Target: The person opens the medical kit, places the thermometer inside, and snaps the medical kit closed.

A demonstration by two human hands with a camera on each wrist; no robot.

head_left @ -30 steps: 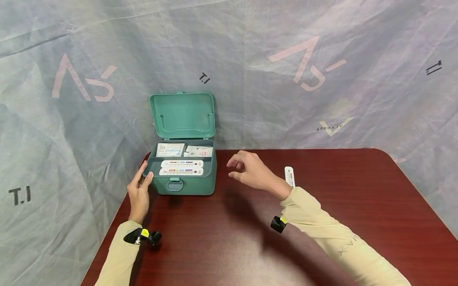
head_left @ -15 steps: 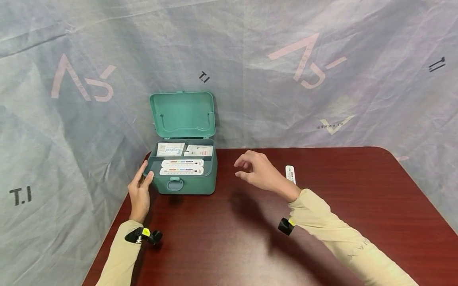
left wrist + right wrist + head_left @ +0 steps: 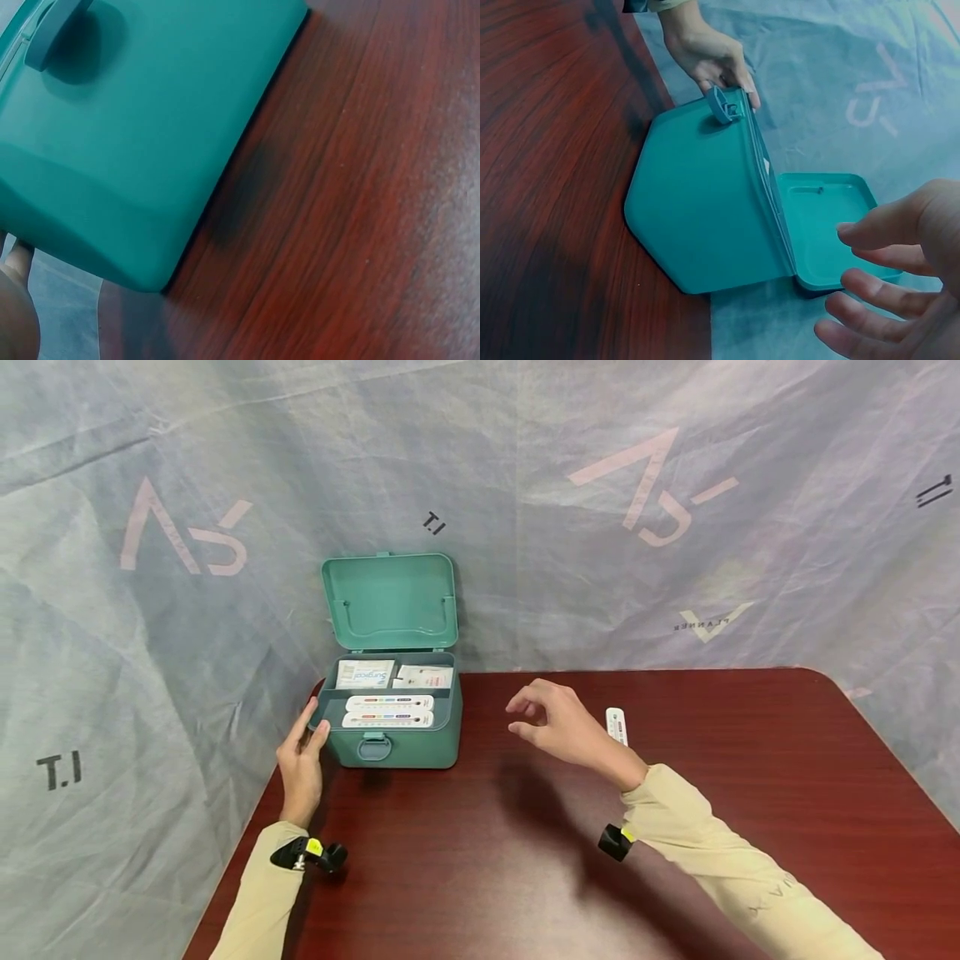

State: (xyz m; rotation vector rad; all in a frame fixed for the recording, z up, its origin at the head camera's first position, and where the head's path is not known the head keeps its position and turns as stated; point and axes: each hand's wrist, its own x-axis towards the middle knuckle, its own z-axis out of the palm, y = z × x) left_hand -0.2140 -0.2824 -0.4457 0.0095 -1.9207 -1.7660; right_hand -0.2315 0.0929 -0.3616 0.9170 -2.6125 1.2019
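Note:
A green medicine box (image 3: pixel 420 750) stands at the table's left with its lid (image 3: pixel 392 602) raised. In its front tray lie two white strip thermometers, a rear one (image 3: pixel 390 702) and a front one (image 3: pixel 386 719). My left hand (image 3: pixel 300 768) touches the box's left side, thumb by the front corner and fingers extended along the rim. To the right of the box, my right hand (image 3: pixel 553 720) hovers over the table, fingers loosely bent and holding nothing. Another white thermometer (image 3: pixel 616 725) lies beyond my right wrist, its near end hidden by the arm.
A surgical packet (image 3: pixel 364 674) and another white packet (image 3: pixel 423 677) sit in the box's rear compartments. The dark red table (image 3: pixel 450 860) ends at a grey cloth backdrop (image 3: pixel 510 527). A round handle (image 3: pixel 374 747) hangs on the box front.
My right hand has drifted to the right, a little farther from the box. My left hand keeps its place on the box, and the view has shifted slightly.

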